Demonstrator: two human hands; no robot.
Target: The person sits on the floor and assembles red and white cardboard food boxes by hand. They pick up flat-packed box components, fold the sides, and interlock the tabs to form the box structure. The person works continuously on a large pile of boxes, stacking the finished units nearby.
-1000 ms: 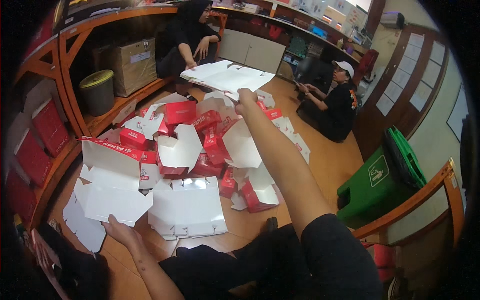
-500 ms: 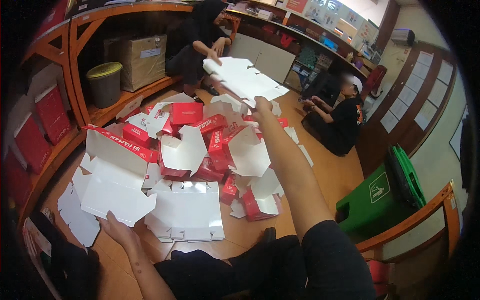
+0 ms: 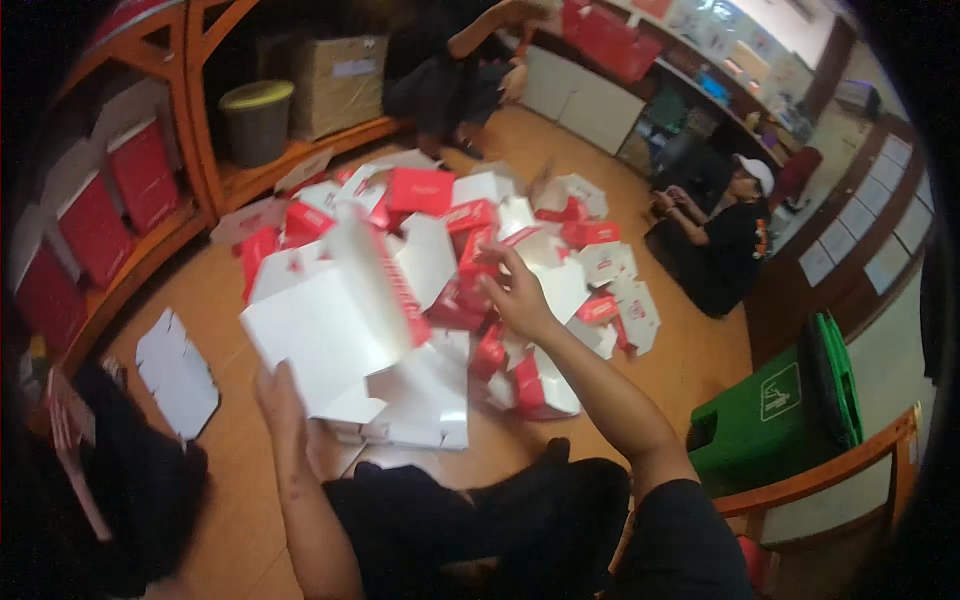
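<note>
My left hand point(image 3: 281, 400) grips the near left edge of a partly folded carton point(image 3: 320, 325), white inside with a red printed side standing up. The carton is smeared by motion. My right hand point(image 3: 515, 295) is above the pile of cartons with its fingers apart and nothing in them. Underneath the held carton, on the floor, lies a stack of flat white carton sheets point(image 3: 430, 400), partly covered by it. Beyond my hands is a heap of red and white cartons point(image 3: 420, 190), some folded up and some half open.
At the back, a person point(image 3: 470, 80) raises a red sheet point(image 3: 610, 40). Another person point(image 3: 715, 235) sits on the floor at the right. A green bin point(image 3: 775, 405) stands near right, a grey bucket point(image 3: 255, 125) on the left shelf. One flat sheet point(image 3: 177, 375) lies at left.
My right hand has let go of the flat carton sheet and drawn back toward me. The person at the back now holds a sheet up, red side showing. My left hand has moved the carton rightward.
</note>
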